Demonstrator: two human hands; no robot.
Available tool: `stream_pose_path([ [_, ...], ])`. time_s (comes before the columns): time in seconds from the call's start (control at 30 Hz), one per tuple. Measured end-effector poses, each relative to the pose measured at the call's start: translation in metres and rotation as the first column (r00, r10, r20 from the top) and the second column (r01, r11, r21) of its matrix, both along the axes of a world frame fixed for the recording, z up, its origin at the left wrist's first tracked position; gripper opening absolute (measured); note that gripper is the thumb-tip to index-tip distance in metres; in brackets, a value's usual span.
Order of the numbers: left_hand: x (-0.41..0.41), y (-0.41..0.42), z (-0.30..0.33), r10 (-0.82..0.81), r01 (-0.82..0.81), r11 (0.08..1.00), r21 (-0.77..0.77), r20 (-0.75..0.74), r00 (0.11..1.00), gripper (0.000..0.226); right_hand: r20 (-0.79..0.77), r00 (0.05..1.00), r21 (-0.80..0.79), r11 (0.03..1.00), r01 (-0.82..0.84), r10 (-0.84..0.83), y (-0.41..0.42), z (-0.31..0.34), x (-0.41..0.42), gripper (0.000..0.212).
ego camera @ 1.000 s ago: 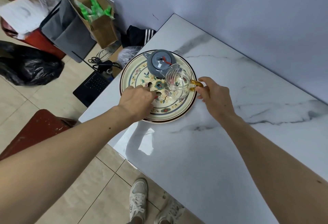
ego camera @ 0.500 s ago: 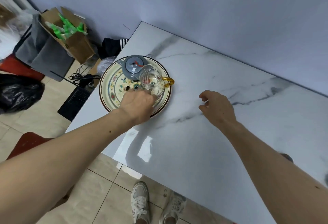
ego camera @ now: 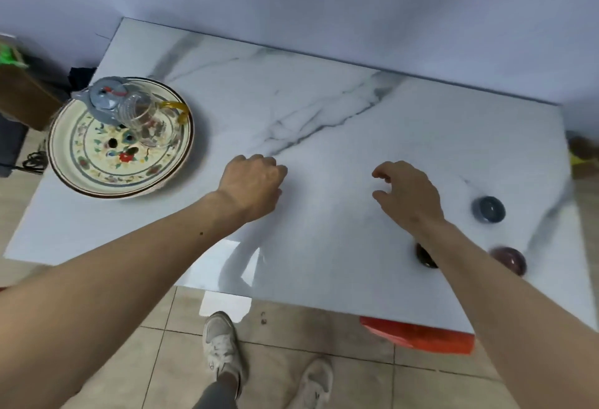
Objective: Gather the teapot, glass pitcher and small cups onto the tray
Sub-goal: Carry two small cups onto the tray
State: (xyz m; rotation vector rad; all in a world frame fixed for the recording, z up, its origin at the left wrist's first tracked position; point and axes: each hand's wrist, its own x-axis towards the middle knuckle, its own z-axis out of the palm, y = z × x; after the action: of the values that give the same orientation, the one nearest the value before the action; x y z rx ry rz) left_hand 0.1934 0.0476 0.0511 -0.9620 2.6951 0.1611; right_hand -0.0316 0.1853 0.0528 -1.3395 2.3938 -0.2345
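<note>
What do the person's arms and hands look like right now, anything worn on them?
Both forearms are bare, with no sleeves in view. The left hand and right hand wear no gloves, and no rings, watch or bands show. A small dark mark sits on the left forearm.

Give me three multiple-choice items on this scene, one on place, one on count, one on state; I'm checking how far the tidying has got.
1. Where is the grey ceramic teapot?
A. on the round floral tray
B. on the floor
C. beside the right hand

2. How many small cups stand off the tray, on the white marble table?
A. none
B. three
C. six

3. What does the left hand hold?
A. the clear glass pitcher
B. a cup
C. nothing visible

Answers: 1 A, it sits at the tray's far edge. 2 B, the blue-grey cup, dark cup and purple cup lie near the right hand. 3 C, its curled fingers show no object.
</note>
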Motion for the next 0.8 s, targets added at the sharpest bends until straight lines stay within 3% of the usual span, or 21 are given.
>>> stream_pose_path([
  [0.17, -0.050, 0.054, -0.005, -0.018, 0.018, 1.000, 0.000, -0.016, 1.000, 0.028, -0.016, 1.000, 0.011, 1.000, 0.024, -0.024, 0.058, 0.000, -0.047, 0.028],
  [0.43, -0.116, 0.104, -0.019, -0.073, 0.073, 0.997, 0.012, -0.025, 0.997, 0.029, 0.016, 0.996, 0.050, 0.995, 0.082, -0.082, 0.123, -0.023, -0.095, 0.039],
  [0.8, -0.162, 0.113, -0.064, -0.175, 0.175, 0.984, 0.031, -0.024, 0.984, 0.039, 0.122, 0.986, 0.180, 0.979, 0.095, -0.118, 0.160, -0.070, -0.107, 0.073],
])
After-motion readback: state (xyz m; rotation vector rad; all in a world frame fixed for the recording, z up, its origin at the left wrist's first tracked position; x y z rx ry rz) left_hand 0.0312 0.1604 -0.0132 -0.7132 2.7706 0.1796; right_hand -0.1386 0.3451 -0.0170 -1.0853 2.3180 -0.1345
